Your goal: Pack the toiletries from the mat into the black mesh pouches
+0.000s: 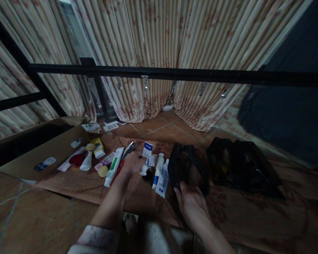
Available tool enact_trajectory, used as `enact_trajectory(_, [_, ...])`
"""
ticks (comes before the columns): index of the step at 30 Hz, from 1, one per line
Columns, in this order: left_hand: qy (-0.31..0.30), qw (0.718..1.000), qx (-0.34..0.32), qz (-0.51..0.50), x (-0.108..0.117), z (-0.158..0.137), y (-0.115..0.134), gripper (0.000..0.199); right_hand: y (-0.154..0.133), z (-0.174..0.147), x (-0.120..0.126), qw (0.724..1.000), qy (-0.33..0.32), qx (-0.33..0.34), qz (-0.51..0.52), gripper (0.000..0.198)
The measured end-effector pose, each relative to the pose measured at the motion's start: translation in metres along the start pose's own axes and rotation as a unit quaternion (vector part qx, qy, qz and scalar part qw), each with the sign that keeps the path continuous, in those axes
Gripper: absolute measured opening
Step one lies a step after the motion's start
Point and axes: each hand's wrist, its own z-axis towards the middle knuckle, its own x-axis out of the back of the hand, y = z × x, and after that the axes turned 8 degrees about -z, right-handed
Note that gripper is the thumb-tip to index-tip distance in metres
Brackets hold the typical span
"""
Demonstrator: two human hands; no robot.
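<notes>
My left hand point(134, 163) reaches down among a row of toiletries on the brown cloth, its fingers curled and partly hidden. Close by its fingertips are a white and blue tube point(147, 149), a glittery silver box point(153, 161), a small white item point(143, 170) and a dark round item point(147, 176). What the fingers hold is unclear. My right hand point(192, 203) grips the near rim of a black mesh bag point(176, 168), which stands open. Between the hands lie a white tube with a blue end point(159, 169) and a pale tube point(163, 180).
Left of my hands lie a white and green tube point(114, 165), a white bottle point(86, 161), a red round item point(76, 160) and a yellow packet point(98, 148). A cardboard box point(55, 151) stands far left, more black bags point(243, 164) right. A dark rail point(175, 73) crosses before the curtains.
</notes>
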Motion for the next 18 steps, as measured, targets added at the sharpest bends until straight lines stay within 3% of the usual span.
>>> enact_trajectory(3, [-0.010,0.990,-0.004,-0.138,-0.006,0.000,0.013,0.024,-0.003,0.001,0.005,1.000,-0.008,0.000,0.007,0.020])
enact_trajectory(9, [-0.069,0.938,0.015,-0.338,-0.030,-0.020,0.056,0.028,-0.007,0.005,0.006,0.999,-0.033,-0.027,0.024,0.020])
enact_trajectory(13, [-0.136,0.918,-0.021,-0.371,-0.041,-0.030,0.069,0.045,-0.007,0.007,0.006,0.997,-0.061,-0.034,0.044,0.021])
enact_trajectory(18, [-0.181,0.941,-0.009,-0.287,-0.056,-0.033,0.076,0.042,-0.009,0.006,0.009,0.997,-0.042,-0.039,0.054,0.023])
